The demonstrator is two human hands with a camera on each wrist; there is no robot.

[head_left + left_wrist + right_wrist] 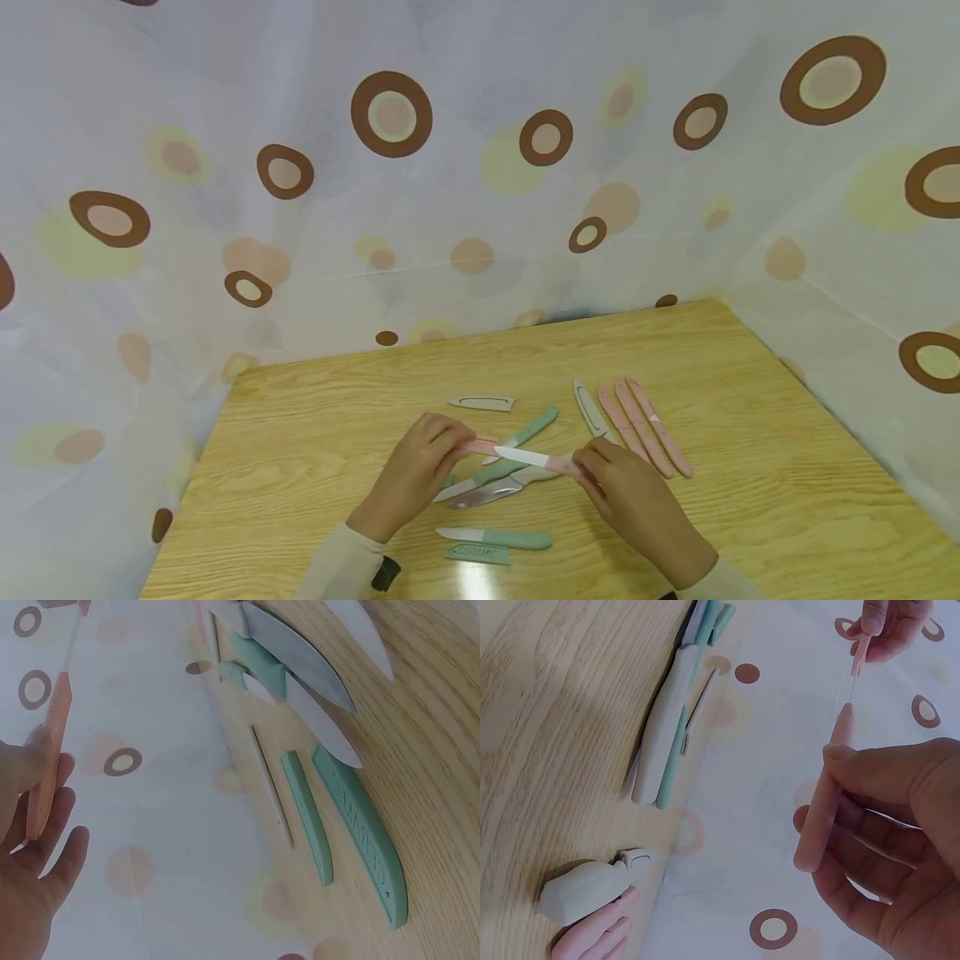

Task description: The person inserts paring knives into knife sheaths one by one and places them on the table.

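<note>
My right hand (637, 500) grips the pink handle (829, 802) of a knife between thumb and fingers. Its white blade (522, 456) points left, toward my left hand (416, 467). That hand pinches a narrow pink blade sheath (51, 765) by its far end. Blade tip and sheath mouth meet in line above the table; I cannot tell how far the tip is inside. Beneath them lie a white-handled knife with a metal blade (487, 493) and a green-handled knife (498, 473) with a white blade.
Another green knife (517, 540) and a green sheath (477, 555) lie nearest me. Farther back are a third green knife (537, 423) and a white sheath (483, 403). Several pink pieces (652, 425) lie side by side at right, beside a white sheathed knife (590, 408). A patterned curtain (465, 192) borders the table.
</note>
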